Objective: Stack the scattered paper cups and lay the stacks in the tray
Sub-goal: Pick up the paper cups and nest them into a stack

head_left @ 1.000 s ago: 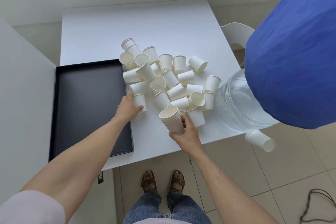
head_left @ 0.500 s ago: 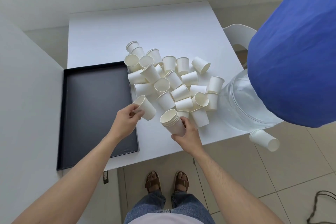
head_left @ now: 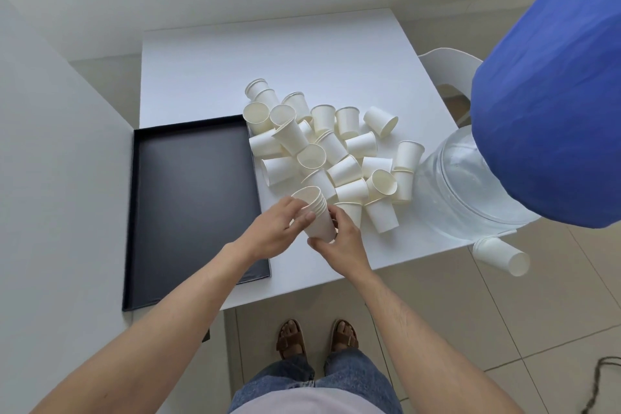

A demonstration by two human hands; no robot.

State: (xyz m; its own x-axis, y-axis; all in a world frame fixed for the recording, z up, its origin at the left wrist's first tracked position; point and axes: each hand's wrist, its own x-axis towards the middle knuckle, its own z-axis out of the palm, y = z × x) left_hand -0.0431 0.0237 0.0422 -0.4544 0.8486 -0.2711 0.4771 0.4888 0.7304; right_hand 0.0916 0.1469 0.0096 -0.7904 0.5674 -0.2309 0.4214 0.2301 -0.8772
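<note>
1. Progress is at an early stage, judging by how the things lie: one short stack (head_left: 317, 215) of nested paper cups exists, several rims showing at its mouth, and it is held tilted just above the near part of the white table (head_left: 215, 74).

2. Both hands are on that stack. The right hand (head_left: 342, 240) curls round its lower end from the near side, fingers wrapped on the cup wall. The left hand (head_left: 279, 228) closes on the upper part near the rims, thumb and fingers pinching the side. Whether the top cup is fully seated cannot be told from this view.

3. The black tray (head_left: 141, 212) lies to the left of the stack, its right edge just beside the left hand. No cup lies inside it, so no stack has been laid down yet.

4. Most of the work is left. A loose heap of scattered cups (head_left: 336, 151) covers the table beyond the hands, some upright, some on their sides, many touching or leaning on each other.

5. One stray cup (head_left: 500, 254) lies on its side at the table's right near corner, overhanging the edge, beside a clear water bottle (head_left: 463, 191). It looks likely to roll off if knocked, and will need collecting too.

6. Remaining, as a judgement: keep nesting cups into stacks, then lay each stack in the tray.
</note>
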